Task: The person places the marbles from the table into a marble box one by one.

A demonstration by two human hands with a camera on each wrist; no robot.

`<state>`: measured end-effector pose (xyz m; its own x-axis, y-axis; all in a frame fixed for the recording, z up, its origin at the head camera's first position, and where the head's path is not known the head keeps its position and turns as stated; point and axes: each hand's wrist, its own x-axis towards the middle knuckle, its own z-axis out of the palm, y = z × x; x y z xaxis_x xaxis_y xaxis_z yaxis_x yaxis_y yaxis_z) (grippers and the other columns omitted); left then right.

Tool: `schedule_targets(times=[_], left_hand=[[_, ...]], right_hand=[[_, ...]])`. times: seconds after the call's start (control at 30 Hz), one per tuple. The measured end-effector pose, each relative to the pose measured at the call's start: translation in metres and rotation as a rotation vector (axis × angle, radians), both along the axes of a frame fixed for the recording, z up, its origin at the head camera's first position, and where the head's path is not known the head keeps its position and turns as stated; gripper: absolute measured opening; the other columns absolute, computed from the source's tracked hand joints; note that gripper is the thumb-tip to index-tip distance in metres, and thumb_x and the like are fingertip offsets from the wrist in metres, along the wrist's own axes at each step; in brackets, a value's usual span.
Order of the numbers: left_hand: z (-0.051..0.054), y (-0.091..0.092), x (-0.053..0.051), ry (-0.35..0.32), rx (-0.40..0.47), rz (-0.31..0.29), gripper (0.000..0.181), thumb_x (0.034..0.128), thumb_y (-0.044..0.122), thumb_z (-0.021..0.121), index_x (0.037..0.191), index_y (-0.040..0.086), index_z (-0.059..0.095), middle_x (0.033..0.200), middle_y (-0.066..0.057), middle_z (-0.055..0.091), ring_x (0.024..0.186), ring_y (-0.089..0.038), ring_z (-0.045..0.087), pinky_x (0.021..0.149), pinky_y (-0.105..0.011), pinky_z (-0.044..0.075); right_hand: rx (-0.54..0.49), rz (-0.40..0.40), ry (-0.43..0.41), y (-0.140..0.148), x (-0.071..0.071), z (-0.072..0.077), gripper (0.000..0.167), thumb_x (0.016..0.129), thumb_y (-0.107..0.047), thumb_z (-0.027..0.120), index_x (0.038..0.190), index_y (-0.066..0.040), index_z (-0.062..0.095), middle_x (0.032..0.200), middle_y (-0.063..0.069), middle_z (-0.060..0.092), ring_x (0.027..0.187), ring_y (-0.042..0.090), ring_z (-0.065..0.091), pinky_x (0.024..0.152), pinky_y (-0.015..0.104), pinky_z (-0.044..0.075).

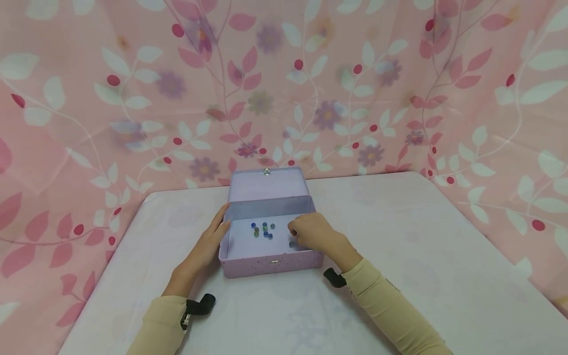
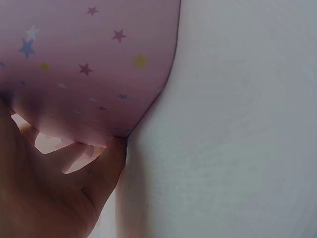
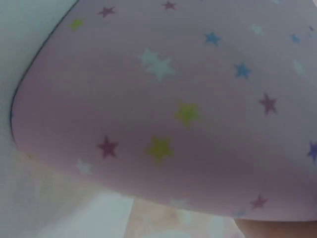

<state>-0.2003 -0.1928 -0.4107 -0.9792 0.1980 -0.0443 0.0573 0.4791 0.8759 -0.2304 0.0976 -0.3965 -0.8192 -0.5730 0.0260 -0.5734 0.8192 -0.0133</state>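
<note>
A lilac tin box [image 1: 248,269] with printed stars stands on the white table, its hinged lid [image 1: 268,183] tipped back. Several small glass marbles [image 1: 265,229], blue and green, lie grouped on the box floor. My left hand [image 1: 208,246] rests against the box's left side, fingers fairly straight, thumb near the rim; in the left wrist view its fingers touch the starred wall. Over the right part of the box floor is my right hand [image 1: 316,231], fingers curled downward. Another marble [image 1: 291,244] lies just below it. Whatever its fingers may hold is hidden.
White cloth covers the table [image 1: 390,236]. A pink floral curtain [image 1: 284,88] hangs behind and at both sides. Metal clasp parts sit on the lid edge [image 1: 266,171] and front wall [image 1: 275,262]. Black wrist cameras [image 1: 201,304] are worn below both hands.
</note>
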Motion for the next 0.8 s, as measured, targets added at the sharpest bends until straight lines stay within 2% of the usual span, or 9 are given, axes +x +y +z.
schedule_targets(times=[0.17, 0.3, 0.43, 0.6, 0.8], left_hand=[[-0.021, -0.005, -0.012, 0.026, 0.001, 0.001, 0.06, 0.1052, 0.054, 0.029, 0.159, 0.042, 0.005, 0.169, 0.004, 0.002, 0.157, -0.034, 0.003, 0.119, -0.07, 0.006], [-0.029, -0.006, -0.016, 0.049, -0.012, 0.003, 0.062, 0.1034, 0.059, 0.028, 0.158, 0.044, 0.005, 0.169, 0.007, 0.002, 0.157, -0.033, 0.003, 0.119, -0.07, 0.007], [-0.03, -0.007, -0.016, 0.051, -0.012, 0.005, 0.062, 0.103, 0.06, 0.028, 0.158, 0.044, 0.005, 0.169, 0.007, 0.002, 0.157, -0.033, 0.003, 0.119, -0.07, 0.006], [-0.029, -0.008, -0.016, 0.044, -0.003, 0.002, 0.062, 0.1031, 0.06, 0.029, 0.158, 0.045, 0.004, 0.169, 0.007, 0.002, 0.157, -0.033, 0.003, 0.119, -0.071, 0.006], [-0.025, -0.01, -0.016, 0.025, 0.002, 0.003, 0.061, 0.1039, 0.058, 0.029, 0.158, 0.044, 0.005, 0.169, 0.006, 0.002, 0.157, -0.033, 0.003, 0.119, -0.07, 0.005]], right_hand=[[-0.087, -0.018, -0.078, 0.006, -0.002, 0.002, 0.009, 0.091, -0.014, 0.067, 0.097, -0.017, 0.073, 0.088, -0.005, 0.071, 0.074, 0.011, 0.055, 0.07, 0.028, 0.051], [-0.201, -0.011, -0.161, 0.013, -0.002, 0.009, 0.012, 0.093, -0.012, 0.063, 0.099, -0.014, 0.073, 0.089, -0.004, 0.069, 0.078, 0.013, 0.056, 0.074, 0.029, 0.052], [-0.283, 0.019, -0.177, 0.022, -0.001, 0.018, 0.013, 0.094, -0.01, 0.061, 0.1, -0.01, 0.073, 0.089, -0.003, 0.069, 0.079, 0.013, 0.058, 0.076, 0.03, 0.053], [-0.355, 0.036, -0.117, 0.035, -0.002, 0.028, 0.014, 0.095, -0.007, 0.06, 0.101, -0.01, 0.073, 0.093, -0.001, 0.071, 0.082, 0.012, 0.059, 0.078, 0.029, 0.055], [-0.437, 0.009, -0.06, 0.053, -0.003, 0.04, 0.015, 0.094, -0.006, 0.062, 0.104, -0.009, 0.073, 0.098, 0.002, 0.071, 0.089, 0.015, 0.061, 0.083, 0.034, 0.055]])
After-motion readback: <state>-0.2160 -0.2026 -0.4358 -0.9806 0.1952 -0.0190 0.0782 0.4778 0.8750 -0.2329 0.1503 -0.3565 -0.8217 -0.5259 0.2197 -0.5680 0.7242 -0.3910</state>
